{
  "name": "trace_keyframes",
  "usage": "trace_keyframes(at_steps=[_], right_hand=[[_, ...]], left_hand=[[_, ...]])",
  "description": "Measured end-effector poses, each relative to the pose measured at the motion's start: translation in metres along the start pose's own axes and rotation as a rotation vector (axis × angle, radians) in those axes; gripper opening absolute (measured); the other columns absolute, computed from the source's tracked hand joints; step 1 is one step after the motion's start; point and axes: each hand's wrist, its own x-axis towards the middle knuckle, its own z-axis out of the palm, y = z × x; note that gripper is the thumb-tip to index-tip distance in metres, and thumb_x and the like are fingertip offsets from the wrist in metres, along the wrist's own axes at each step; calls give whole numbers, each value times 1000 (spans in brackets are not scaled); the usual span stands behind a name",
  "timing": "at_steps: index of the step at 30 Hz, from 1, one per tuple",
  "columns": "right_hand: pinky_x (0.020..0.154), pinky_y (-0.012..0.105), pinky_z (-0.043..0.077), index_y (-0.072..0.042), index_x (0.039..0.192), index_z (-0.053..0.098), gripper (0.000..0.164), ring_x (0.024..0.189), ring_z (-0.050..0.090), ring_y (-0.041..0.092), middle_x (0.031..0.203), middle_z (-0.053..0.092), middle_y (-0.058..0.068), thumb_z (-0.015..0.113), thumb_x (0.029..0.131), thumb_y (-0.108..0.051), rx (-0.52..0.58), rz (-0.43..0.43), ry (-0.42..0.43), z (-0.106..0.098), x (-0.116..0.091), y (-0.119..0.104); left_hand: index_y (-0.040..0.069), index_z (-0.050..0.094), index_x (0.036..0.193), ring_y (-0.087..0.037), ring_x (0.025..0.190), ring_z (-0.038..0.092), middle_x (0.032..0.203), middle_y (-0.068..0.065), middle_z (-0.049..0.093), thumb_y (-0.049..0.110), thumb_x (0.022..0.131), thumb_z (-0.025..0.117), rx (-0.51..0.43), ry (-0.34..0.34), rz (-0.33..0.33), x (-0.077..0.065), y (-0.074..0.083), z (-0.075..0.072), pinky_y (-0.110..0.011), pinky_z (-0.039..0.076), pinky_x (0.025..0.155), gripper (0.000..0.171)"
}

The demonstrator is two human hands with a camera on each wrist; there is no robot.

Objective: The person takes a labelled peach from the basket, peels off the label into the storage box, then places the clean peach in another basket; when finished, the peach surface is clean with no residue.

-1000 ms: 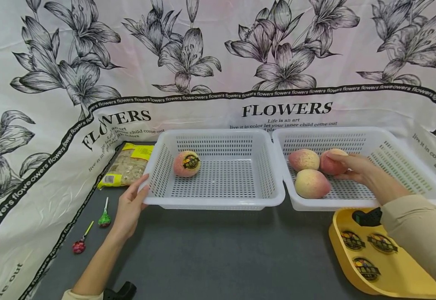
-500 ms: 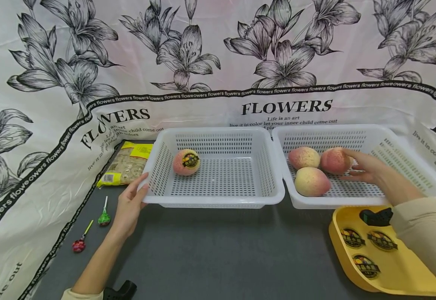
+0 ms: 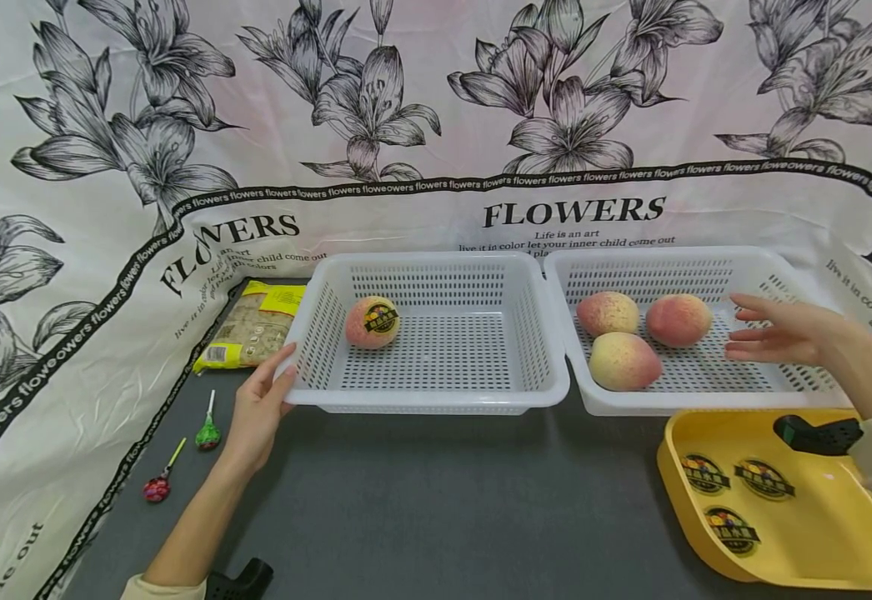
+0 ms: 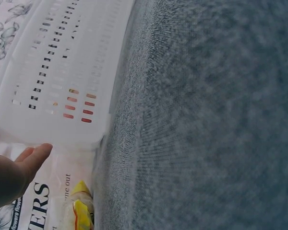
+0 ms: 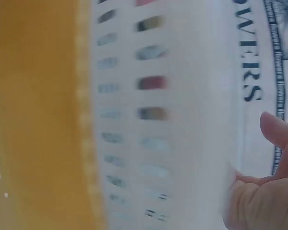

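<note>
While the left hand [image 3: 256,417] grips the left basket [image 3: 428,401] at its eight o'clock corner, the right hand [image 3: 796,332], fingers loosely extended, hovers at three o'clock from a rosy, yellow-flecked peach [image 3: 679,321] inside the right basket [image 3: 631,405]; a yellower peach [image 3: 624,363] sits at eight.

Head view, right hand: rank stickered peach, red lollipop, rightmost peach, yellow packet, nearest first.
1. Rightmost peach: right basket, left of right hand
2. Stickered peach: left basket, left side
3. Yellow packet: left of that basket
4. Red lollipop: lower left of view
</note>
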Motion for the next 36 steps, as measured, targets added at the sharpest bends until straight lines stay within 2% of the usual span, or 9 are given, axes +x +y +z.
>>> trace_keyframes(at_steps=[3, 6, 8, 11, 15, 19, 22, 28, 36], right_hand=[[93, 42, 44, -2, 129, 38, 54, 87, 64, 25, 91, 59, 8, 47, 96, -44, 44, -8, -30, -4, -7, -7], [92, 43, 45, -11, 104, 59, 32, 88, 64, 26, 93, 60, 8, 46, 99, -39, 106, -29, -82, -5, -12, -13], [92, 43, 45, -17, 89, 65, 30, 90, 64, 26, 96, 61, 9, 44, 100, -37, 134, -51, -113, -2, -14, -17], [93, 45, 43, -19, 93, 68, 33, 96, 63, 25, 103, 62, 8, 40, 102, -34, 125, -106, -208, 6, -17, -22], [94, 47, 42, -21, 103, 66, 31, 101, 62, 24, 110, 62, 6, 36, 104, -32, 48, -174, -301, 28, -18, -30], [91, 48, 44, -19, 115, 54, 26, 101, 62, 23, 110, 61, 4, 39, 103, -36, -109, -228, -262, 62, -17, -38], [91, 47, 44, -14, 129, 40, 38, 105, 60, 26, 121, 54, 10, 41, 101, -40, -188, -238, -230, 90, -16, -43], [96, 47, 41, -5, 148, 17, 66, 116, 52, 30, 145, 26, 27, 41, 101, -44, -260, -241, -299, 144, -7, -57], [92, 45, 44, 1, 149, 14, 65, 127, 40, 40, 145, 27, 29, 40, 103, -37, -294, -247, -393, 207, 15, -71]], left_hand=[[12, 32, 149, -29, 124, 41, 149, -12, 31, 20, 104, 42, 10, -1, 1, 0, 0, 0, -18, 48, 79, 48], [13, 32, 149, -29, 124, 42, 150, -12, 31, 20, 104, 42, 14, -2, 0, 0, 1, 0, -18, 48, 79, 48], [12, 32, 149, -30, 124, 42, 150, -12, 31, 20, 104, 42, 12, -2, 1, -1, 1, -1, -18, 48, 79, 48], [12, 32, 150, -30, 123, 42, 150, -12, 31, 20, 104, 42, 17, -1, -1, -1, 2, -1, -18, 48, 79, 48], [11, 32, 150, -30, 122, 42, 149, -13, 31, 21, 103, 42, 22, 2, -5, -1, 2, -1, -18, 48, 79, 48], [10, 32, 149, -30, 122, 42, 149, -13, 32, 22, 103, 43, 14, 4, -8, -1, 2, 0, -18, 48, 79, 49], [10, 32, 149, -30, 122, 42, 149, -13, 32, 21, 103, 43, 9, 2, -9, -1, 1, 0, -19, 48, 79, 49], [11, 33, 149, -30, 122, 43, 148, -13, 33, 21, 103, 43, 21, 3, -7, 0, 2, 0, -19, 48, 79, 48], [12, 34, 149, -30, 122, 44, 148, -12, 34, 23, 103, 44, 30, 10, -14, 0, 1, 0, -19, 47, 79, 48]])
